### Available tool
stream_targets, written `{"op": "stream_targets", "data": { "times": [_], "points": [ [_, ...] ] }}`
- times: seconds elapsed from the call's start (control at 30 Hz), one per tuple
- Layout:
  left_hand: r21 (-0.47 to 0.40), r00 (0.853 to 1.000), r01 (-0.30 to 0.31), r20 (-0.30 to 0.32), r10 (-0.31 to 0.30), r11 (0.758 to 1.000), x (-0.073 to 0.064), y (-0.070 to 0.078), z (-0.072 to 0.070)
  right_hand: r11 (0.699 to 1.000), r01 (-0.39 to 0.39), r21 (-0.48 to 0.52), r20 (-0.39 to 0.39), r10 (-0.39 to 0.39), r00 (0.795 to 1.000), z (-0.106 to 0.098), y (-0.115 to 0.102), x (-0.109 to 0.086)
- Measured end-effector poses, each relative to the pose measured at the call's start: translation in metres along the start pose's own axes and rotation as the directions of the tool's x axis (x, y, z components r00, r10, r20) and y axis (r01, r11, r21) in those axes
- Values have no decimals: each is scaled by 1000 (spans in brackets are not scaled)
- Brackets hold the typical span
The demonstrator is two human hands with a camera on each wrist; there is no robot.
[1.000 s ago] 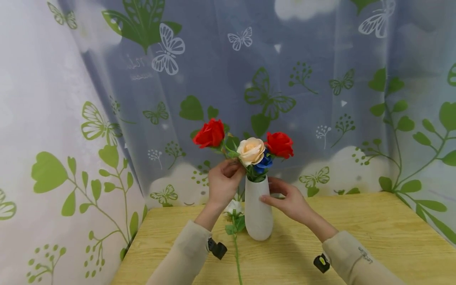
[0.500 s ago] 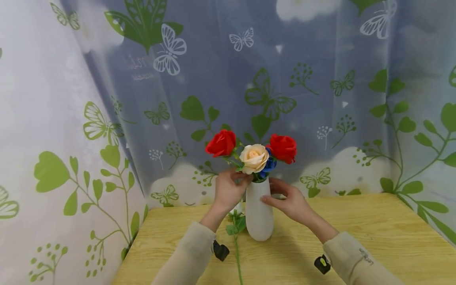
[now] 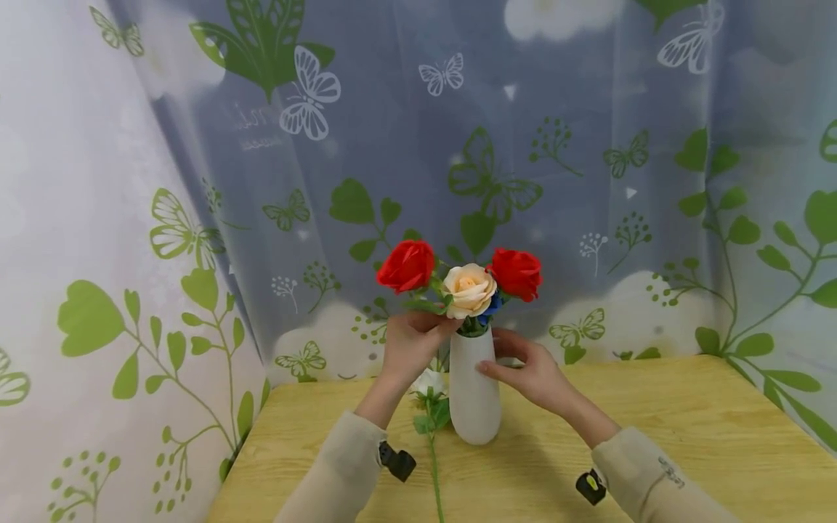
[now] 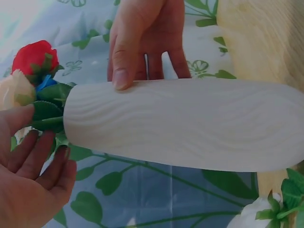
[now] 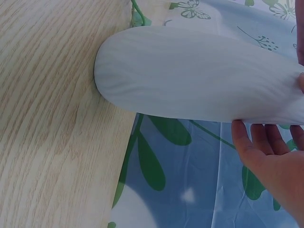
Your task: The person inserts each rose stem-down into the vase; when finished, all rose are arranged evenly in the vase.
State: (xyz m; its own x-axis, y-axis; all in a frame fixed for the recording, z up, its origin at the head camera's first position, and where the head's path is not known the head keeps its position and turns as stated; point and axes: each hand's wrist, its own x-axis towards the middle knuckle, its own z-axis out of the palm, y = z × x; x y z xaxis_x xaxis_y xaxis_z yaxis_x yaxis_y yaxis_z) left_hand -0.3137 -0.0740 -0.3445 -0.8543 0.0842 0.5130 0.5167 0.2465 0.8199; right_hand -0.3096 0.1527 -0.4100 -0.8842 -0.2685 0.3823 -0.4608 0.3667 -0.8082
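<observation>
A white ribbed vase (image 3: 475, 392) stands upright on the table, holding a left red rose (image 3: 407, 266), a right red rose (image 3: 516, 274), a cream rose (image 3: 468, 290) and a partly hidden blue rose (image 3: 489, 309). My left hand (image 3: 413, 350) is at the vase's mouth, thumb and fingers curled around the stem and leaves below the left red rose. In the left wrist view, green leaves (image 4: 49, 115) show between those fingers. My right hand (image 3: 539, 374) holds the vase by its upper right side, thumb in front and fingers behind.
A white rose (image 3: 429, 383) lies on the wooden table (image 3: 621, 436) just left of the vase, its green stem running toward the front. A curtain (image 3: 392, 131) printed with leaves and butterflies hangs behind the table.
The left red rose has come down and to the right, closer to the cream rose, and my left hand has lowered with it. My right hand stays on the vase.
</observation>
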Motion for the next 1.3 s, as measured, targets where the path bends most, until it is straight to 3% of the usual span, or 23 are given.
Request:
{"op": "stream_targets", "data": {
  "times": [0.13, 0.3, 0.47, 0.57, 0.67, 0.8, 1.07, 1.3],
  "points": [
    [-83, 996, -72, -48, 69, 994, 3, 1, 0, 1000, -5, 4, -4, 5, 1000, -1, 1, 0],
    [-141, 988, -112, -120, 95, 984, 3, 3, 1, 1000, -7, 9, -5, 7, 1000, -1, 0, -1],
    [-107, 979, -159, -147, 142, 981, 4, 2, 1, 1000, 0, 11, -4, 0, 1000, 0, 0, -1],
    [-29, 982, -142, -133, 137, 989, 5, 2, 2, 1000, 10, 8, -6, -10, 1000, 0, 1, 0],
    [43, 990, -80, -117, 85, 996, 5, 0, 5, 1000, 16, 14, -7, -16, 1000, 0, 1, 0],
    [82, 994, -41, -98, 49, 996, 5, -5, 7, 999, 11, 30, -2, -11, 1000, 0, 3, 0],
    [66, 993, -108, -45, 112, 992, 3, -9, 7, 999, 15, 29, 1, -15, 1000, -1, 3, -1],
    [10, 997, -55, -57, 55, 998, 2, -10, 6, 1000, 10, 25, -5, -10, 1000, 0, 1, 0]
  ]
}}
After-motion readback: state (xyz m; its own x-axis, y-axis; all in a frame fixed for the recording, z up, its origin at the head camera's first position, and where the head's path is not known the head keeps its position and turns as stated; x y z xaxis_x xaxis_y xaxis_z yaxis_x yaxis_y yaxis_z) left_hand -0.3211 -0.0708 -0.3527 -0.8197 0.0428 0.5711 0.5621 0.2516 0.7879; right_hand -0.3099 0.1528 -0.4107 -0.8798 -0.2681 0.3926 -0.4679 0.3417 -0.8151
